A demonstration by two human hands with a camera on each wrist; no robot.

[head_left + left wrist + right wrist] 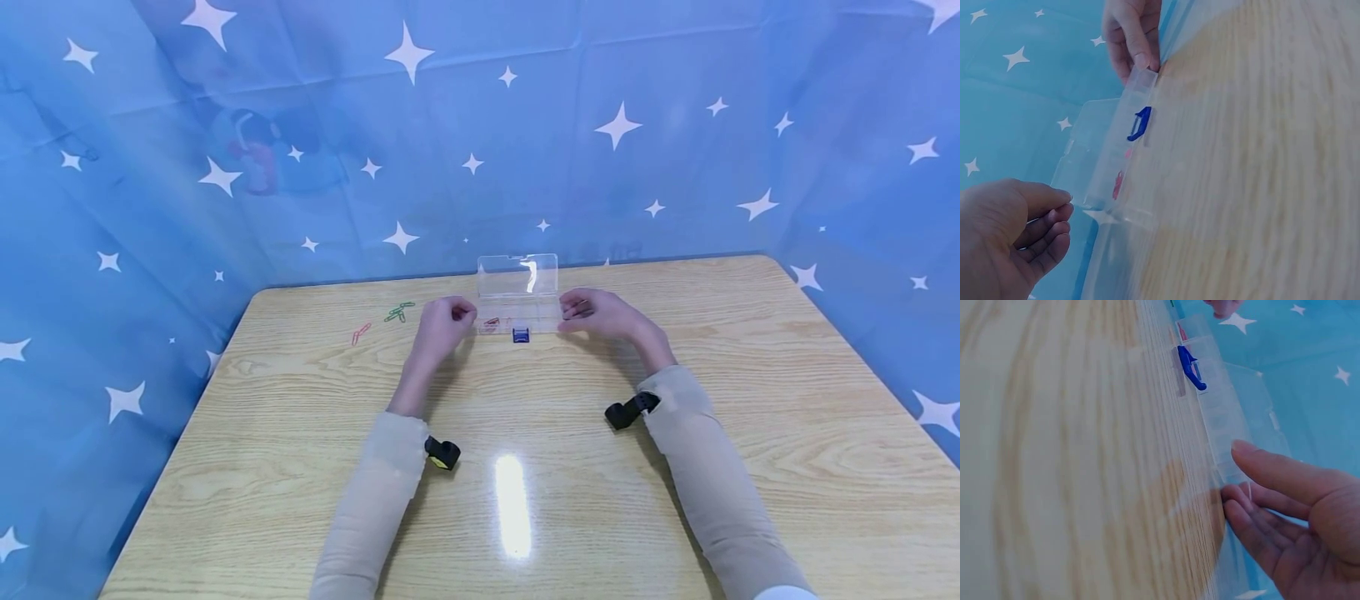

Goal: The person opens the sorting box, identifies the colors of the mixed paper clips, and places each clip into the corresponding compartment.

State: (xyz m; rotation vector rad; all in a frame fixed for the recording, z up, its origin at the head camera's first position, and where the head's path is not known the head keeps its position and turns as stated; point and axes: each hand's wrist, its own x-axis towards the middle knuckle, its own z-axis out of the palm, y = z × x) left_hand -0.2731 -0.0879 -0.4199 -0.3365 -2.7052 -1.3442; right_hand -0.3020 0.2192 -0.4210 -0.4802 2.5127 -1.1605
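A clear plastic box (pixel 536 315) lies on the table with its lid (pixel 504 271) raised at the back. A blue clasp (pixel 521 335) sits at the middle of its front edge, and red paper clips (pixel 491 323) show in its left part. My right hand (pixel 1297 519) holds the box's right end, thumb over the edge and fingers bent beside the end wall. Just off the left end is my left hand (pixel 1016 231), its fingers loosely curled and its thumb tip close to the lid corner. Nothing shows between those fingers.
Left of the box lie several green paper clips (pixel 400 312) and some pink-red paper clips (pixel 361 334). The wooden table (pixel 300 467) ends at a blue curtain (pixel 337 125) with white stars, close behind the box. Black wrist cameras are strapped on both sleeves.
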